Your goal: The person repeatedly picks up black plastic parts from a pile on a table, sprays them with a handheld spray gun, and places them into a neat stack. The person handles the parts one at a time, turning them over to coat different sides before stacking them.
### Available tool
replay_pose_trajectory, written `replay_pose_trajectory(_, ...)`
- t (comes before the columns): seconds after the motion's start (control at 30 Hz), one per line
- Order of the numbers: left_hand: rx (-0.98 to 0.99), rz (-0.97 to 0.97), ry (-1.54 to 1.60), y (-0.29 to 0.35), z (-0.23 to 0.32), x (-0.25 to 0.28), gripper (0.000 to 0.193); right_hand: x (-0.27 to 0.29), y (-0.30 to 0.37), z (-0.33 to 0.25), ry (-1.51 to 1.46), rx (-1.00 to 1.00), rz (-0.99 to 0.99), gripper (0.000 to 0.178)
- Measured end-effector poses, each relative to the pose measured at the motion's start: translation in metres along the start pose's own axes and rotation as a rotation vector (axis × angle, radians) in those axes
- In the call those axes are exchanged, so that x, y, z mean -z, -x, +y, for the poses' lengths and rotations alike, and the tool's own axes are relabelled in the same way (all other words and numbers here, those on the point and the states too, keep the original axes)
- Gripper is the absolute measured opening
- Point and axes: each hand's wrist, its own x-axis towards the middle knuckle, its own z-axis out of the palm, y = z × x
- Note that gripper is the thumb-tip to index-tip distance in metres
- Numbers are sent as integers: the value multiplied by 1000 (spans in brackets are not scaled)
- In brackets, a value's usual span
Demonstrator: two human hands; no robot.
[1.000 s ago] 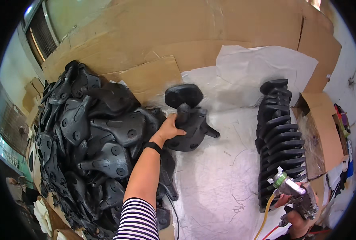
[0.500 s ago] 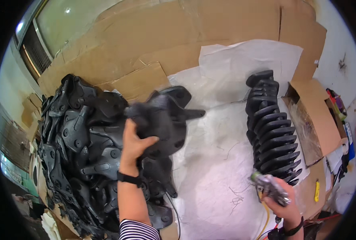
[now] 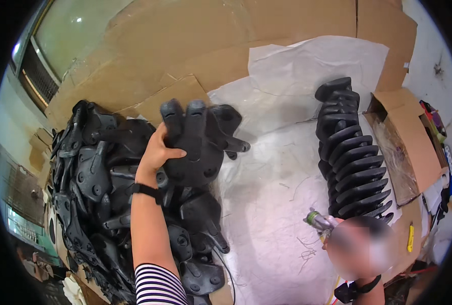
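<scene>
Part of black, pronged moulded plastic (image 3: 196, 157), likely stiff, light and best held by its edge, is clasped there by the left hand (image 3: 159, 151) beside a black plastic heap (image 3: 91, 175), the right hand (image 3: 358, 249) gripping a silver-green metal spray gun (image 3: 318, 220).

Workshop or small factory corner, likely spray/finishing work. Evidence: big heap of matching black moulded pieces (image 3: 91, 173) at 9 o'clock; tight row of black curved pieces (image 3: 355, 157), same look, at 3 o'clock, so batch work. Silver metal spray gun with green ring (image 3: 317, 219) at 4 o'clock. Worktop under a whitish, scuffed sheet (image 3: 269, 203), centre; tall brown cardboard sheeting (image 3: 226, 40) as backing, 12 o'clock. Open brown cardboard box (image 3: 420, 147) far out at 3, yellow plastic-handled cutter (image 3: 411, 236) at 4. Stained white wall (image 3: 431, 40), 2 o'clock.
</scene>
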Motion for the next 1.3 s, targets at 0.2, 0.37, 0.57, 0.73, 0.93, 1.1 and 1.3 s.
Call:
replay_pose_trajectory(0.2,128,-204,71,-77,-46,-27,80,-11,-17,39,-126,-127,-5,45)
replay_pose_trajectory(0.37,140,-217,-241,-105,-97,-26,76,-18,-22,58,-137,-161,-29,46)
replay_pose_trajectory(0.57,38,-224,-483,-79,-48,-61,61,-25,-17,68,-79,-157,-65,43)
replay_pose_trajectory(0.73,-210,-176,-747,28,33,-125,39,-35,5,78,-34,-113,-65,45)
replay_pose_trajectory(0.93,-557,697,-780,100,175,-6,62,-42,46,63,28,-205,-124,48)
replay_pose_trajectory(1.1,-159,1540,-604,171,222,206,107,-50,64,44,77,-218,-362,54)
replay_pose_trajectory(1.3,-331,1154,-260,293,163,20,21,-52,108,38,34,-71,-273,59)
